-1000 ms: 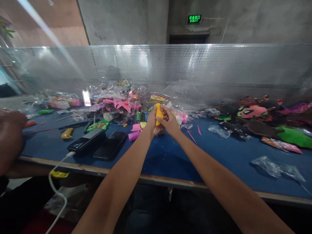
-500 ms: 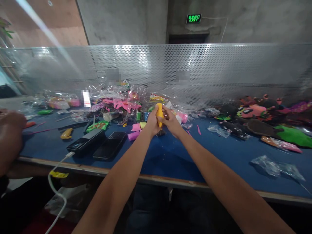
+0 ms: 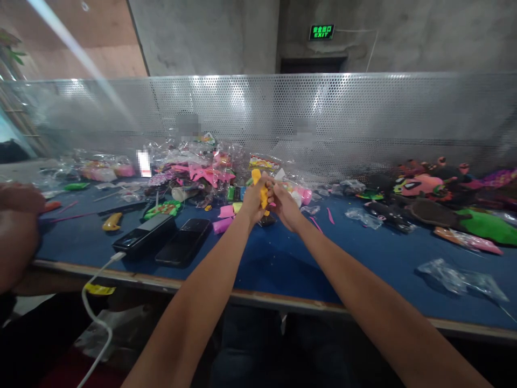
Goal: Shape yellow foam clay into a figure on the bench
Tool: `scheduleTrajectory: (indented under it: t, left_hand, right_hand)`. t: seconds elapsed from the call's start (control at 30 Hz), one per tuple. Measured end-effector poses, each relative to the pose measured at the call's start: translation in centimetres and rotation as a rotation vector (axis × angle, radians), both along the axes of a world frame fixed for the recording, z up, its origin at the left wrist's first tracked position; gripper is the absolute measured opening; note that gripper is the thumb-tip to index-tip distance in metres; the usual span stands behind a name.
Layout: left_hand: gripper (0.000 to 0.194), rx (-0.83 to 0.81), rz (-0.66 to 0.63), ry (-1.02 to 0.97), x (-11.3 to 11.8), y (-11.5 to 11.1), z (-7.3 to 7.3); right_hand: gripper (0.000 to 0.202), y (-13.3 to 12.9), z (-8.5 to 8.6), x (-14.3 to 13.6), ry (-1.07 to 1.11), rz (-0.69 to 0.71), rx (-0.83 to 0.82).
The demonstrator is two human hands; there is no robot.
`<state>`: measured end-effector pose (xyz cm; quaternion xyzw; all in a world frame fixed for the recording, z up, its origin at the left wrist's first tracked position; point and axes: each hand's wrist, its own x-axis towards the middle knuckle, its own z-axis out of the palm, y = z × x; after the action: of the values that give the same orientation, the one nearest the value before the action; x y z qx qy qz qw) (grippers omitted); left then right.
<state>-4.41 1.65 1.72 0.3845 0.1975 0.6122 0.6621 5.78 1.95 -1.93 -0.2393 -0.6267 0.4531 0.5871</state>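
Observation:
A soft yellow piece (image 3: 264, 197) is squeezed in my left hand (image 3: 253, 202), with its upper end sticking out above the fingers and its surface now uneven. My right hand (image 3: 284, 205) is beside it with bent fingers close to the yellow piece; whether they grip part of it is too small to tell. Pink and purple pieces (image 3: 222, 224) lie on the blue table just left of my hands. Behind them stand small green and blue pieces (image 3: 231, 193). A dark object (image 3: 267, 220) is partly hidden under my hands.
A black phone (image 3: 183, 242) and a power bank (image 3: 144, 235) with a white cable lie left of my arms. Another person's hand (image 3: 20, 231) is at the far left. Plastic wrapping (image 3: 444, 276) and plush toys (image 3: 420, 186) lie on the right.
The yellow piece has gone from a smooth long shape to a bent, lumpy one. My right fingers have shifted slightly away from its top.

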Motion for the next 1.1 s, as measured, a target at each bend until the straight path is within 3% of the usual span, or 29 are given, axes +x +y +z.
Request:
scheduleTrajectory:
  t: [0.2,0.47,0.73,0.93,1.1]
  left_hand:
    - [0.036,0.077,0.054,0.076,0.4,-0.1,-0.4]
    - [0.025,0.016,-0.085,-0.031,0.4,-0.1,-0.2]
    - [0.020,0.003,-0.038,0.060,0.3,-0.3,-0.4]
    - [0.030,0.110,-0.163,0.077,0.1,-0.9,-0.4]
    - [0.038,0.165,-0.207,0.113,0.2,-1.3,-0.4]
  right_hand:
    - [0.049,0.4,0.3,0.4,0.184,-0.099,-0.158]
    - [0.037,1.1,0.3,0.9,0.226,-0.210,-0.212]
    - [0.030,1.7,0.5,2.3,0.335,-0.241,-0.378]
    - [0.035,1.4,1.0,2.7,0.153,-0.276,-0.142]
    - [0.042,0.7,1.8,2.5,0.110,-0.211,-0.012]
